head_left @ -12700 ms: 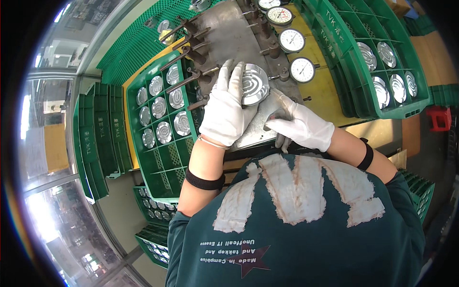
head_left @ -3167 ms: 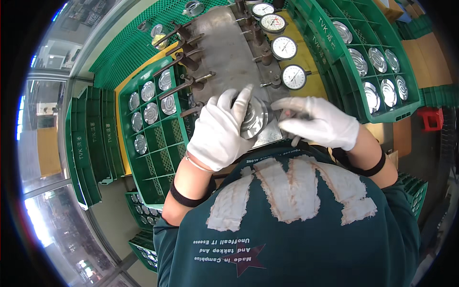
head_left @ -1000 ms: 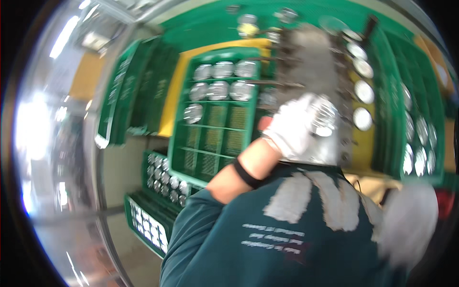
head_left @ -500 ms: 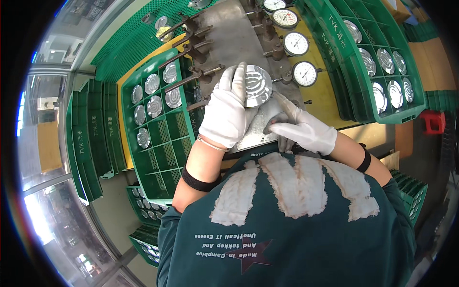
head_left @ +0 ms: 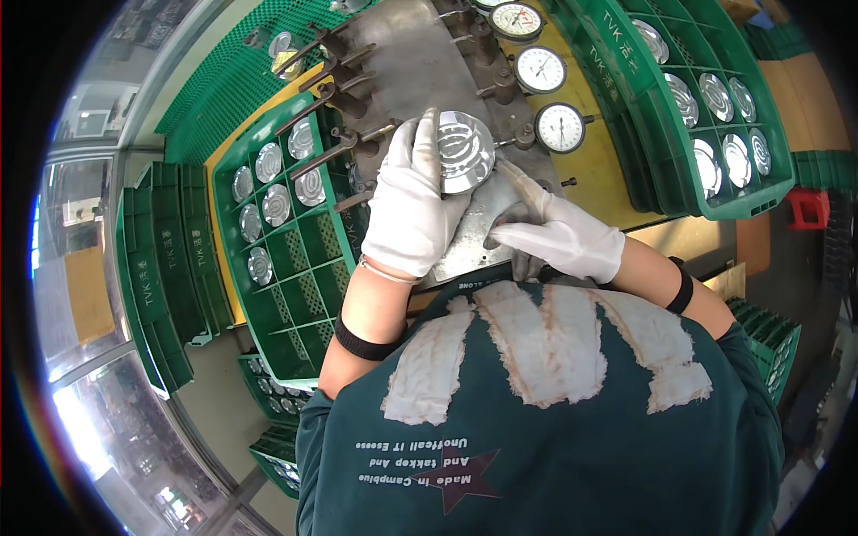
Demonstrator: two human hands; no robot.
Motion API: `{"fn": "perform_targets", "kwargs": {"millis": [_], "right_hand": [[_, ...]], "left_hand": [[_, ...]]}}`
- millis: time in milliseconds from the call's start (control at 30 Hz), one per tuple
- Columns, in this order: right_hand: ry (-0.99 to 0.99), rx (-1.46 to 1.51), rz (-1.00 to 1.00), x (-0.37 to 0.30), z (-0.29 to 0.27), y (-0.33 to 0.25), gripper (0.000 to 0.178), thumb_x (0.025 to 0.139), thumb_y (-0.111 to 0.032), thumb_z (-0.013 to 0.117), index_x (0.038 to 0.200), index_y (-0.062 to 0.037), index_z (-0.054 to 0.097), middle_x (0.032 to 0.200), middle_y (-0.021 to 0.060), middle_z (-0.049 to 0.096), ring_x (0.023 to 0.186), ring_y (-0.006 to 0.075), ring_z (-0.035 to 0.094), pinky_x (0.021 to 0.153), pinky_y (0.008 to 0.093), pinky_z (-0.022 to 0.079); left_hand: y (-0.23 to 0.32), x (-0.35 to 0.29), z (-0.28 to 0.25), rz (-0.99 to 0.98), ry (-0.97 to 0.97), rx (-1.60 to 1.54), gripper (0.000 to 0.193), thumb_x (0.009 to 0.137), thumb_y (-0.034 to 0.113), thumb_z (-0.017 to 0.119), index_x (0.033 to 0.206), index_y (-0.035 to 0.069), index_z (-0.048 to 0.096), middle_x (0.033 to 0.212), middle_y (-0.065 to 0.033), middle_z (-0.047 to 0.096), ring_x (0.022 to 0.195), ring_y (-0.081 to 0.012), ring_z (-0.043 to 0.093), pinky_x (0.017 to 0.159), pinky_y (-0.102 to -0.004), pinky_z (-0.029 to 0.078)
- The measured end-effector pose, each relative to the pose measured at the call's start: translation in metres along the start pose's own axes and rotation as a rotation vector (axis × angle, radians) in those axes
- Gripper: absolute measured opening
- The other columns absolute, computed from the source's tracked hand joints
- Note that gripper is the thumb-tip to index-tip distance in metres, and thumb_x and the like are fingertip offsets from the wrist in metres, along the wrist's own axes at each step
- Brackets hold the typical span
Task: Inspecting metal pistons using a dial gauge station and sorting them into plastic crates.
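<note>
A shiny silver piston (head_left: 466, 154) with a round, ringed crown faces up above the near end of a grey metal plate (head_left: 416, 54). My left hand (head_left: 407, 201), in a white glove, grips its left side, with the fingers laid along the edge of the crown. My right hand (head_left: 563, 234), gloved too, is just below and right of the piston. Its index finger reaches up to the piston's lower right rim, and the thumb points left, apart from it. Whether that fingertip presses on the piston, I cannot tell. The piston's underside is hidden.
Dial gauges (head_left: 560, 128) line the plate's right side; rod-handled clamps (head_left: 347, 143) stick out on its left. A green divided crate (head_left: 299, 357) with several pistons stands at left, another (head_left: 760, 198) at right. Stacked green crates (head_left: 170, 259) stand farther left, and a red stool (head_left: 809, 207) far right.
The whole bench appears slightly farther left and up, as the view has shifted. My hands stay around the piston in nearly the same pose.
</note>
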State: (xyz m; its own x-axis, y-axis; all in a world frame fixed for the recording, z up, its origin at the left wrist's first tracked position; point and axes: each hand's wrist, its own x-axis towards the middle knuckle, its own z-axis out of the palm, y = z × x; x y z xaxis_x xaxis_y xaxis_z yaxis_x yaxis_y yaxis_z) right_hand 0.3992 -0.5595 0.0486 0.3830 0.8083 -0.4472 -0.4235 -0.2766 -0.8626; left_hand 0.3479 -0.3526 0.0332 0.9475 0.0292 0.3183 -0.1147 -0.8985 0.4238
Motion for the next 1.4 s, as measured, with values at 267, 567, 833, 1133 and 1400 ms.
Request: {"fn": "perform_targets", "kwargs": {"millis": [267, 567, 833, 1133, 1400], "right_hand": [[0.104, -0.211, -0.129, -0.024, -0.016, -0.021, 0.080, 0.094, -0.037, 0.063, 0.154, -0.0014, 0.022, 0.143, 0.0203, 0.047, 0.127, 0.0259, 0.053, 0.101, 0.0303, 0.044], [0.140, -0.208, -0.589, -0.071, -0.135, -0.114, 0.035, 0.100, -0.019, 0.047, 0.131, -0.0050, 0.051, 0.125, 0.0157, 0.060, 0.107, 0.0244, 0.065, 0.086, 0.0349, 0.056], [0.834, -1.092, 0.095, -0.051, -0.333, -0.130, 0.084, 0.077, -0.052, 0.067, 0.137, 0.0041, 0.049, 0.114, 0.0199, 0.068, 0.096, 0.0254, 0.068, 0.081, 0.0317, 0.054], [0.873, -1.389, 0.369, -0.033, -0.320, -0.131, 0.079, 0.090, -0.067, 0.049, 0.106, 0.0083, 0.068, 0.104, 0.0264, 0.069, 0.094, 0.0368, 0.069, 0.088, 0.0405, 0.052], [1.010, -1.045, 0.063, -0.074, -0.310, -0.124, 0.064, 0.090, -0.049, 0.058, 0.125, 0.0049, 0.062, 0.106, 0.0182, 0.070, 0.071, 0.0222, 0.067, 0.067, 0.0337, 0.052]], "left_hand": [[0.054, -0.001, -0.040, -0.062, -0.010, -0.428, 0.082, 0.061, 0.007, 0.077, 0.138, 0.001, 0.049, 0.126, -0.0211, 0.059, 0.114, -0.0370, 0.060, 0.099, -0.0425, 0.049], [0.057, -0.004, -0.055, -0.021, 0.179, -0.390, 0.065, 0.070, -0.004, 0.068, 0.133, 0.003, 0.052, 0.125, -0.0178, 0.058, 0.101, -0.0285, 0.065, 0.089, -0.0367, 0.054], [0.023, -0.090, -0.055, -0.578, 0.357, -0.293, 0.061, 0.079, -0.010, 0.062, 0.138, 0.002, 0.050, 0.133, -0.0114, 0.058, 0.102, -0.0193, 0.060, 0.094, -0.0337, 0.049], [-0.018, -0.127, -0.080, -0.728, 0.267, -0.050, 0.057, 0.083, -0.005, 0.062, 0.138, 0.003, 0.050, 0.131, -0.0101, 0.059, 0.100, -0.0188, 0.061, 0.090, -0.0319, 0.050], [-0.141, -0.189, -0.166, -1.098, -0.141, 0.442, 0.058, 0.085, 0.022, 0.069, 0.137, 0.002, 0.052, 0.133, -0.0214, 0.059, 0.125, -0.0353, 0.056, 0.105, -0.0423, 0.044]]}}
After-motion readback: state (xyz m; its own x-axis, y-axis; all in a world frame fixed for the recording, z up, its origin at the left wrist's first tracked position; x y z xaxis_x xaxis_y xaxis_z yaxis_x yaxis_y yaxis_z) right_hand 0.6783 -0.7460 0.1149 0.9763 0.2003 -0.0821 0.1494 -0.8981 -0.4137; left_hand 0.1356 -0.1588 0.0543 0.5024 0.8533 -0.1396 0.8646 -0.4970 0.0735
